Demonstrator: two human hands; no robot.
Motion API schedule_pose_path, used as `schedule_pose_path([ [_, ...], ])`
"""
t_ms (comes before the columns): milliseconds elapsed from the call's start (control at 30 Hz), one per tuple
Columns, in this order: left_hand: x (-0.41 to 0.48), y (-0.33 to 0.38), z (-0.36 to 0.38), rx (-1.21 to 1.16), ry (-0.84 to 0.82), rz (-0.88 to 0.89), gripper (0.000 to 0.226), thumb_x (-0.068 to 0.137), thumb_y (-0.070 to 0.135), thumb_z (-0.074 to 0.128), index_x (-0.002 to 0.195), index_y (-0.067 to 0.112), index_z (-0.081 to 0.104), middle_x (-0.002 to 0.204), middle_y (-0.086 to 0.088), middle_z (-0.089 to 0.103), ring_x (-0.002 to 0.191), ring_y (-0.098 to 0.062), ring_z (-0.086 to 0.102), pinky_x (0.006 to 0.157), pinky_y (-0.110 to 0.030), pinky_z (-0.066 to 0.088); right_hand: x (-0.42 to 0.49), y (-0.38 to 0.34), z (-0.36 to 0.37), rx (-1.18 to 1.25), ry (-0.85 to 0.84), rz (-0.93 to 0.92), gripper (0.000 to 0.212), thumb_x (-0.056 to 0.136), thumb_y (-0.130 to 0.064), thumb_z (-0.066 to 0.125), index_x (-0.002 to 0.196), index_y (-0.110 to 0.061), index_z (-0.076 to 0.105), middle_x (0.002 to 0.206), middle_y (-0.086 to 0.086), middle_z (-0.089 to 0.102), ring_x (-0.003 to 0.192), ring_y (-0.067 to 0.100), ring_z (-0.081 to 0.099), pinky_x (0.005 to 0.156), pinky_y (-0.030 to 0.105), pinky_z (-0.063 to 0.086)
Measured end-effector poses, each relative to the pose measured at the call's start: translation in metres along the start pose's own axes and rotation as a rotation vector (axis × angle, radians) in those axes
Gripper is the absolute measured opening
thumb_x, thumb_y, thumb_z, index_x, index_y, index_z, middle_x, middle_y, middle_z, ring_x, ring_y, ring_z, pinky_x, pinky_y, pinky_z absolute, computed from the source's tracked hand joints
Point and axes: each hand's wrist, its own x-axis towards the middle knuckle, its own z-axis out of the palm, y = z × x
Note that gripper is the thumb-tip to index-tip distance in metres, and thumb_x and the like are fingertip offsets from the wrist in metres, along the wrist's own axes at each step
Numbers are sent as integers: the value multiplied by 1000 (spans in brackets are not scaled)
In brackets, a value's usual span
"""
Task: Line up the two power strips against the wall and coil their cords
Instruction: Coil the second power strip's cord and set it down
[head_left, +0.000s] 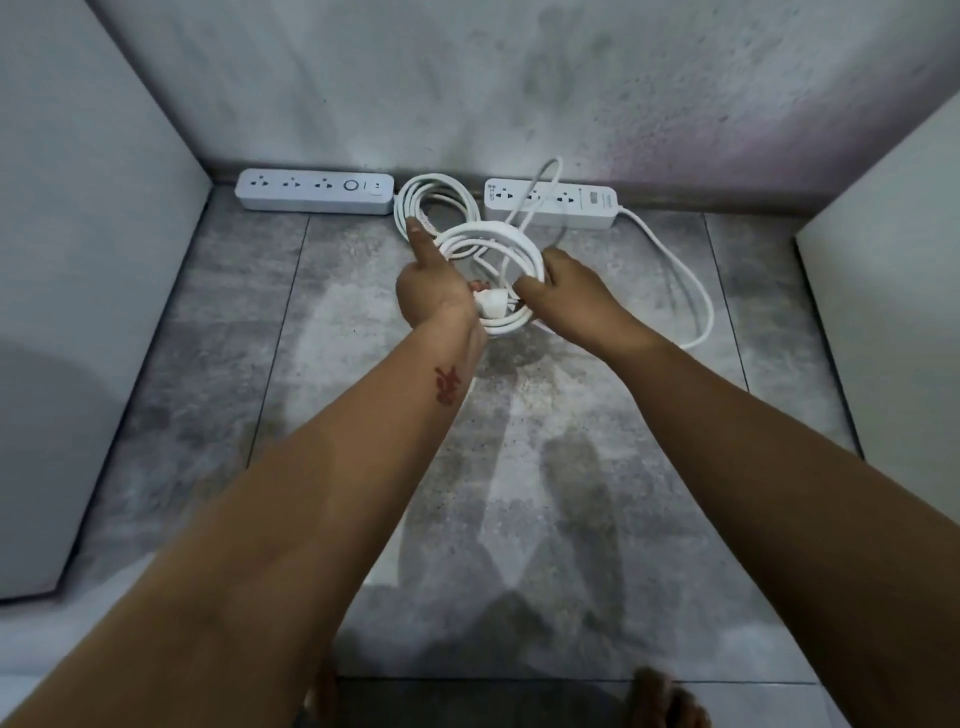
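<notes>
Two white power strips lie against the back wall: the left strip (315, 198) and the right strip (551, 203). A finished cord coil (435, 205) lies on the floor between them. In front of it I hold a second coil (493, 244) above the floor. My left hand (430, 289) grips its lower left side and the white plug (491, 304), with the index finger pointing forward. My right hand (563, 285) grips the coil's right side. The rest of the right strip's cord (698, 304) trails in a loose loop across the floor, and one loop arches over that strip.
White panels stand on the left (88, 260) and right (883, 291), boxing in the grey tiled floor (519, 467). My toes (667, 701) show at the bottom edge. A stained grey wall (467, 93) closes the back.
</notes>
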Motion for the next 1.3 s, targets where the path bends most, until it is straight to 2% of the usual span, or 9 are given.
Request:
schedule_pose_path([
  [167, 1, -5, -9, 8, -177, -130, 47, 102, 41, 36, 74, 8, 53, 67, -7, 56, 54, -21, 60, 60, -30, 54, -2, 3, 3, -126, 38, -75, 19, 97, -19, 42, 113, -9, 42, 88, 14, 60, 78, 33, 60, 68, 40, 46],
  [267, 10, 2, -20, 230, -298, -75, 37, 100, 28, 39, 75, 10, 59, 75, -9, 62, 71, -27, 62, 68, -32, 52, 0, 7, -3, -202, 40, -104, 20, 98, -19, 40, 115, -9, 40, 82, 12, 57, 73, 31, 57, 61, 38, 40],
  [400, 20, 16, -23, 537, -462, 352, 47, 96, 56, 40, 95, 17, 66, 92, -5, 70, 86, -23, 68, 83, -38, 55, 4, 5, -9, -350, -13, -178, 26, 98, -21, 40, 121, -9, 38, 71, 1, 47, 63, 23, 50, 50, 32, 28],
  [500, 14, 17, -17, 804, -576, 622, 56, 89, 68, 46, 89, 16, 67, 83, -2, 71, 79, -18, 69, 82, -40, 55, 5, 0, -6, -398, -56, -214, 40, 98, -22, 41, 136, -11, 34, 83, 4, 52, 70, 26, 50, 60, 32, 31],
  [667, 11, 9, -13, 849, -529, 701, 54, 85, 65, 58, 71, 13, 61, 57, 4, 56, 54, -13, 56, 59, -33, 47, 0, 6, -1, -362, -60, -222, 45, 100, -26, 42, 140, -10, 32, 100, 10, 60, 78, 23, 53, 68, 32, 37],
  [767, 9, 6, -12, 715, -488, 654, 48, 89, 59, 57, 69, 15, 61, 57, 5, 52, 55, -10, 48, 59, -29, 38, -1, 16, 2, -38, 59, -198, 46, 95, -40, 54, 129, -10, 43, 115, 6, 59, 95, 18, 59, 76, 31, 43],
  [867, 8, 11, -11, 635, -473, 608, 47, 90, 56, 57, 65, 16, 57, 60, 4, 52, 56, -12, 48, 60, -30, 39, -4, 33, 6, 184, 161, -60, 63, 91, -54, 55, 138, -15, 41, 139, 5, 45, 111, 14, 54, 96, 32, 44],
  [1000, 6, 9, -14, 721, -477, 634, 47, 91, 53, 58, 57, 21, 50, 54, 5, 48, 55, -7, 45, 57, -28, 35, -13, 48, 23, 158, 218, -33, 68, 87, -65, 50, 140, -23, 41, 142, -1, 42, 97, 6, 56, 103, 46, 44],
  [1300, 21, 0, -35, 656, -375, 504, 44, 90, 56, 58, 70, 17, 65, 66, 2, 60, 68, -19, 57, 66, -35, 45, -21, 81, 35, -309, 136, -253, 76, 85, -69, 48, 140, -16, 43, 134, 5, 57, 118, 21, 57, 100, 43, 37],
])
